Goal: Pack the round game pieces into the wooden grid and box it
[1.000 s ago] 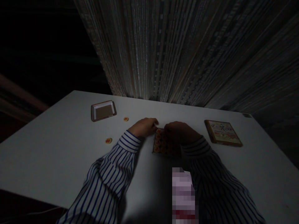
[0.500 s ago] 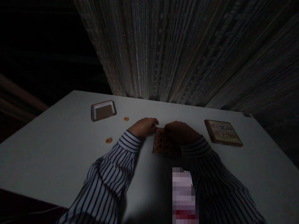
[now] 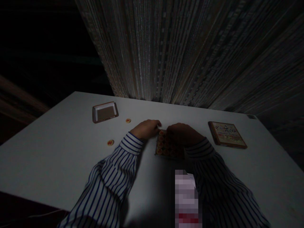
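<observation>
Pretty dim in here. Box (image 3: 156, 147) of round pieces (image 3: 159, 144) sits mid-table (image 3: 59, 164), left hand (image 3: 146, 128) by its far corner, right hand (image 3: 182, 133) over its far side; honestly can't tell if either's gripping. Two loose discs (image 3: 110, 142) lie leftward, shallow tray (image 3: 95, 117) past them, flat case (image 3: 227, 135) right.

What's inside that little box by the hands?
Round pieces with red marks sit in rows inside the box. The right hand covers its far right part, so whatever is there can't be seen.
</observation>
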